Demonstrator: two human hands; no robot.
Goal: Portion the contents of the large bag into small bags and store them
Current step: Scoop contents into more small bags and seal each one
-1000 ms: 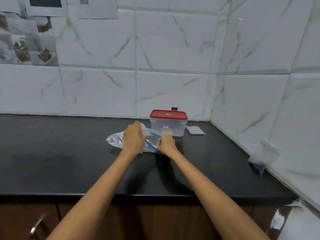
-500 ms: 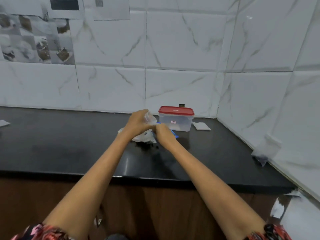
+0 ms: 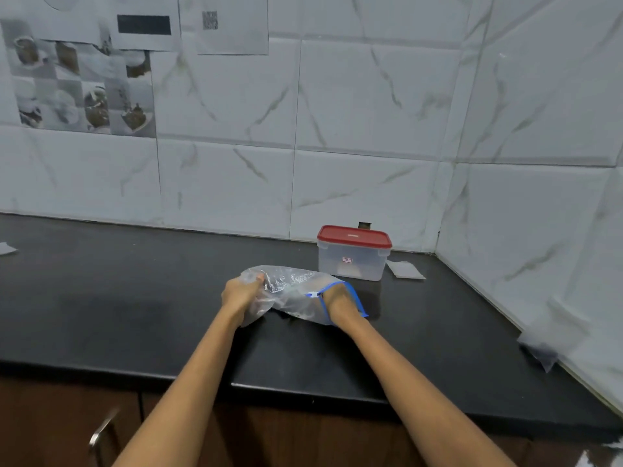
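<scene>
Hands at the zip bag on the black counter

Marble-look tiles [image 3: 371, 112] fill the upper half of the frame and turn a corner at the right, with printed sheets [image 3: 81, 72] stuck on them at upper left. Below runs the black countertop [image 3: 118, 298], wide across the middle of the frame, and under its front edge brown cabinet fronts [image 3: 60, 419] with a metal handle [image 3: 102, 429] at lower left.

Both forearms reach up from the bottom edge to the middle of the frame. There the clear large bag [image 3: 290, 293] lies crumpled on the counter, its blue zip edge [image 3: 354, 299] on the right. The left hand [image 3: 241, 293] grips the bag's left end, fingers curled tight into the plastic. The right hand [image 3: 337, 299] is pushed through the blue-rimmed mouth; its fingers are inside the bag and I cannot tell how they lie.

Just behind and to the right of the bag stands a clear container [image 3: 352, 261] with a red lid [image 3: 354, 236] on it. A small flat clear bag [image 3: 404, 269] lies beside it, toward the corner. Another small plastic bag [image 3: 546, 345] leans against the right wall at mid-right. A scrap of paper [image 3: 6, 248] sits at the far left edge.
</scene>
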